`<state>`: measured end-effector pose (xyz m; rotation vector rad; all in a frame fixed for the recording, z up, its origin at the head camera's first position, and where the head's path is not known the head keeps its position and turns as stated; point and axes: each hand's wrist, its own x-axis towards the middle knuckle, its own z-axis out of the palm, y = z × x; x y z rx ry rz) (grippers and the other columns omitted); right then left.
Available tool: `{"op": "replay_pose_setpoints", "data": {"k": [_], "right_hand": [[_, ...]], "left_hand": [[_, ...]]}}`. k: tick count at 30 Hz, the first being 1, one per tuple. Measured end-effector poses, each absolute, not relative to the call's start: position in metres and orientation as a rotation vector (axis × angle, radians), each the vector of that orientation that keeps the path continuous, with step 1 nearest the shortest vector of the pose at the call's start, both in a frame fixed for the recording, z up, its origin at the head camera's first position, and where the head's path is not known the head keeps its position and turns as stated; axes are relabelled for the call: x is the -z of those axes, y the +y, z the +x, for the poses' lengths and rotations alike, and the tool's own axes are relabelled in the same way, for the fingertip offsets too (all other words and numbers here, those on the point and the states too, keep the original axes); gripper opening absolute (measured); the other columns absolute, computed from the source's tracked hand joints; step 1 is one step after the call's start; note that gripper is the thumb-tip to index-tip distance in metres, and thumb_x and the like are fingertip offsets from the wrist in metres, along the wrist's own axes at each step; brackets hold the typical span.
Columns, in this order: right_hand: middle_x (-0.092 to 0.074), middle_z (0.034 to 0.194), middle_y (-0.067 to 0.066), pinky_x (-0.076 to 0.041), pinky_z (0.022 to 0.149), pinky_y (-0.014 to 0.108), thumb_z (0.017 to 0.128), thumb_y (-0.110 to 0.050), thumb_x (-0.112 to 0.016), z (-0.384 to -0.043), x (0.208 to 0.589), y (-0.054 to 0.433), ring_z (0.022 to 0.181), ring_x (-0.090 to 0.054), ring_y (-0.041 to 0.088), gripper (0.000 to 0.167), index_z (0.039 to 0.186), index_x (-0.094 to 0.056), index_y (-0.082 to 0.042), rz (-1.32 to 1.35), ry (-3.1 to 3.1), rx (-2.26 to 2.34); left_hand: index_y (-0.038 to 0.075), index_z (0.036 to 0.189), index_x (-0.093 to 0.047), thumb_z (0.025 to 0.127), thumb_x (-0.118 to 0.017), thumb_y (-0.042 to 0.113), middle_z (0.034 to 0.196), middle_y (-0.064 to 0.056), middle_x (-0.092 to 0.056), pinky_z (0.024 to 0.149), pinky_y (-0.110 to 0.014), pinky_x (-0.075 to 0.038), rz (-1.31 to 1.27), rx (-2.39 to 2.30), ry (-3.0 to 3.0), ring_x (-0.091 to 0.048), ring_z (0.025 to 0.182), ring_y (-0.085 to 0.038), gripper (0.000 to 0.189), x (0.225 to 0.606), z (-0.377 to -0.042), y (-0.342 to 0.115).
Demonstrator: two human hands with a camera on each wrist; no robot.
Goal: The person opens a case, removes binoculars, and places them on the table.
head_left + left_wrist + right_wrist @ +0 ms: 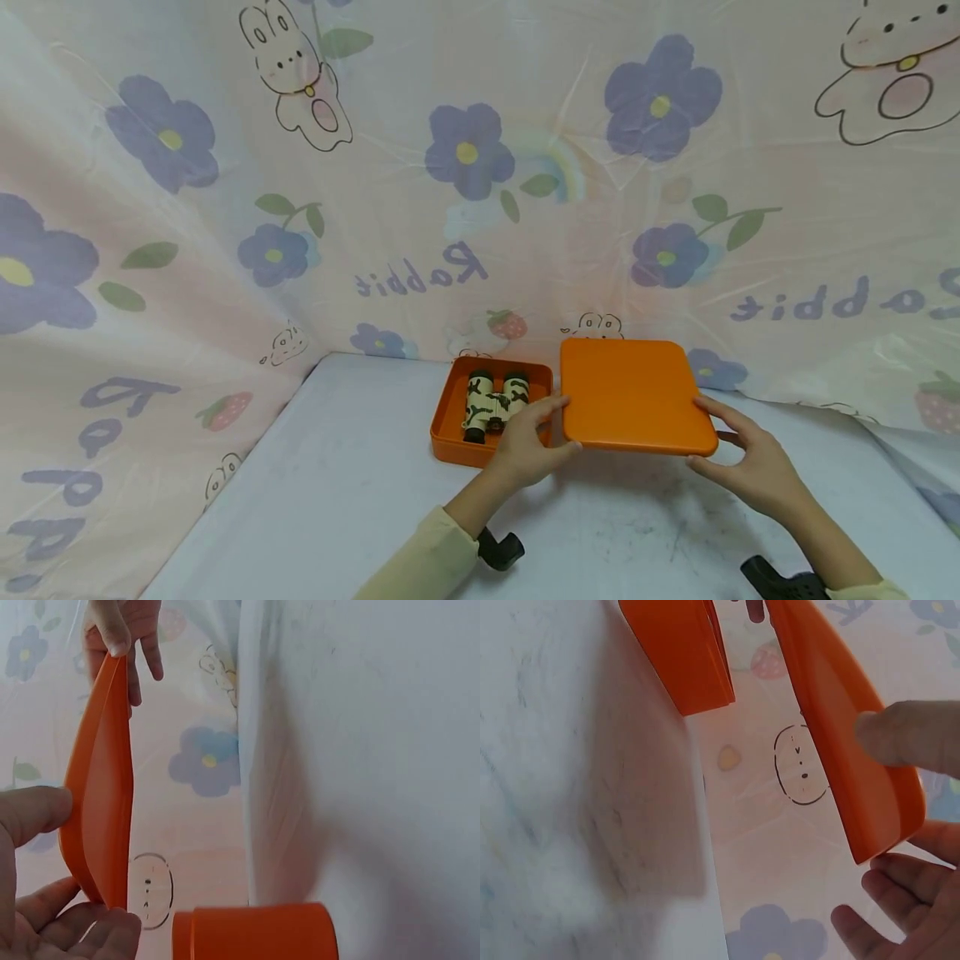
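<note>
An orange lid (633,396) is held up off the table between both hands, its smooth outer face showing in the head view. My left hand (528,447) grips its left edge, the thumb (37,814) on one side and the fingers on the other. On the opposite edge, my right hand (757,467) pinches the lid between thumb (911,733) and fingers. Left of the lid stands an orange box (447,447), uncovered, with camouflage-patterned binoculars (477,407) lying inside. Part of the box and binoculars is hidden behind my left hand.
The box stands on a white tabletop (322,475), near its back edge. A curtain (540,242) printed with flowers and rabbits hangs behind and along the left side. Black wrist devices (501,550) are worn on both forearms.
</note>
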<state>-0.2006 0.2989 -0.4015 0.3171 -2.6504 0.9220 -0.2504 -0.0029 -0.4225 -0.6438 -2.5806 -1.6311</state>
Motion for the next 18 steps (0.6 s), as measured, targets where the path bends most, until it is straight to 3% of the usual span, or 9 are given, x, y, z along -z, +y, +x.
{"op": "replay_pose_setpoints", "data": {"k": [4,7,8,11,13,16,18], "right_hand": [[-0.048,0.140,0.025,-0.052,0.069,0.018,0.075,-0.022,-0.083,-0.202,0.404,0.303,0.101,-0.060,0.034,0.080,0.144,-0.044,-0.009,0.329,-2.645,-0.897],[-0.049,0.139,0.024,-0.051,0.070,0.018,0.074,-0.021,-0.083,-0.202,0.406,0.307,0.099,-0.060,0.007,0.080,0.144,-0.045,-0.010,0.337,-2.640,-0.891],[-0.049,0.139,0.024,-0.051,0.070,0.016,0.074,-0.020,-0.083,-0.202,0.406,0.308,0.099,-0.055,-0.004,0.080,0.144,-0.045,-0.010,0.338,-2.639,-0.891],[-0.049,0.138,0.026,-0.050,0.071,0.014,0.073,-0.019,-0.084,-0.201,0.409,0.313,0.099,-0.040,-0.020,0.081,0.144,-0.045,-0.012,0.326,-2.643,-0.892],[-0.048,0.139,0.026,-0.049,0.071,0.013,0.073,-0.019,-0.084,-0.200,0.411,0.315,0.105,-0.047,-0.010,0.081,0.144,-0.045,-0.011,0.315,-2.654,-0.899],[-0.047,0.140,0.027,-0.049,0.071,0.011,0.074,-0.020,-0.083,-0.200,0.413,0.318,0.107,-0.056,0.023,0.082,0.145,-0.044,-0.009,0.301,-2.675,-0.906],[-0.048,0.139,0.027,-0.048,0.071,0.010,0.074,-0.020,-0.083,-0.199,0.414,0.319,0.107,-0.054,0.030,0.082,0.144,-0.044,-0.008,0.297,-2.683,-0.905]], "left_hand": [[0.017,0.138,-0.054,0.081,-0.076,0.020,0.146,0.001,-0.049,0.104,-0.030,-0.047,-0.678,1.638,-2.536,-0.051,0.130,-0.017,0.061,0.424,-0.248,0.002],[0.014,0.137,-0.054,0.081,-0.077,0.019,0.144,-0.002,-0.050,0.103,-0.029,-0.047,-0.685,1.679,-2.507,-0.052,0.128,-0.018,0.061,0.425,-0.246,0.006],[0.014,0.137,-0.054,0.081,-0.077,0.018,0.144,-0.001,-0.050,0.103,-0.027,-0.047,-0.676,1.702,-2.507,-0.052,0.128,-0.017,0.061,0.426,-0.246,0.007],[0.013,0.138,-0.053,0.081,-0.077,0.016,0.144,-0.001,-0.049,0.103,-0.024,-0.046,-0.662,1.771,-2.498,-0.052,0.128,-0.016,0.062,0.428,-0.244,0.013],[0.013,0.138,-0.053,0.081,-0.077,0.015,0.145,0.000,-0.049,0.102,-0.022,-0.046,-0.652,1.791,-2.500,-0.051,0.129,-0.015,0.063,0.430,-0.243,0.017],[0.012,0.138,-0.053,0.080,-0.077,0.013,0.144,0.000,-0.050,0.101,-0.022,-0.046,-0.634,1.795,-2.505,-0.052,0.128,-0.015,0.063,0.431,-0.242,0.022],[0.012,0.138,-0.053,0.080,-0.078,0.013,0.144,0.001,-0.050,0.101,-0.022,-0.047,-0.616,1.789,-2.511,-0.053,0.128,-0.015,0.063,0.432,-0.242,0.025]]}}
